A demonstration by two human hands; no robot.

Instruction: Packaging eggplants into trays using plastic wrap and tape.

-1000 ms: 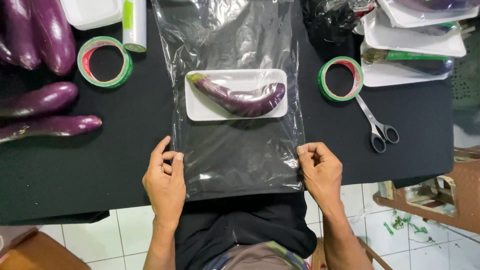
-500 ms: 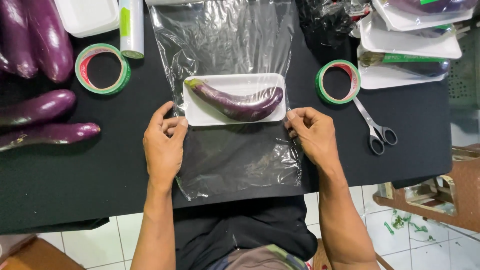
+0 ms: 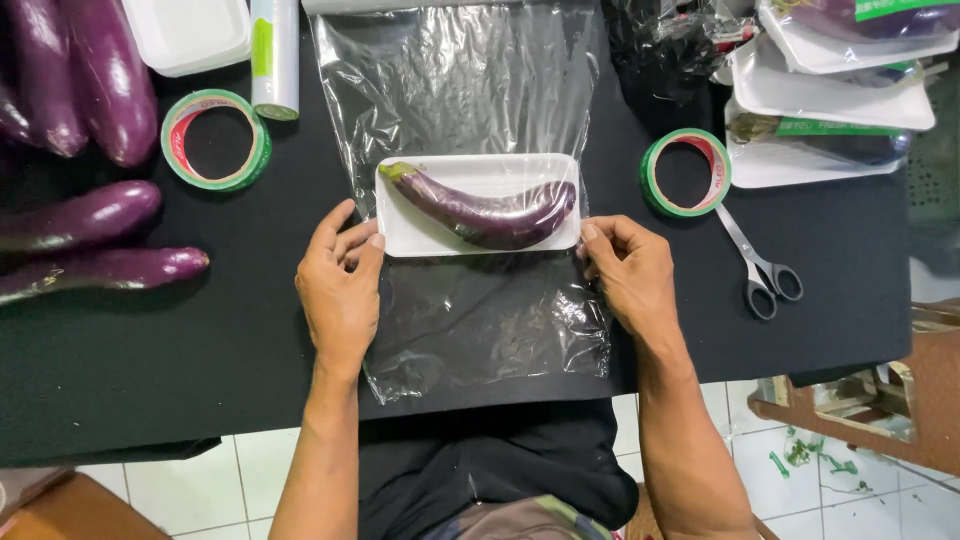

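A purple eggplant (image 3: 485, 210) lies in a white foam tray (image 3: 420, 235) on a sheet of clear plastic film (image 3: 480, 330) spread over the black table (image 3: 200, 350). My left hand (image 3: 338, 290) lies on the film with its fingertips against the tray's left end. At the tray's right end, my right hand (image 3: 625, 270) has its fingers curled on the near corner. The tray sits between both hands.
Loose eggplants (image 3: 85, 215) lie at the left. Two green tape rolls (image 3: 215, 140) (image 3: 686, 172), a film roll (image 3: 274, 55), scissors (image 3: 760, 265), an empty tray (image 3: 185, 30) and wrapped trays (image 3: 830, 110) stand around. The table's near edge is at my waist.
My hands have let go of the film's near edge and moved forward to the two ends of the tray. The film and tray stay in place.
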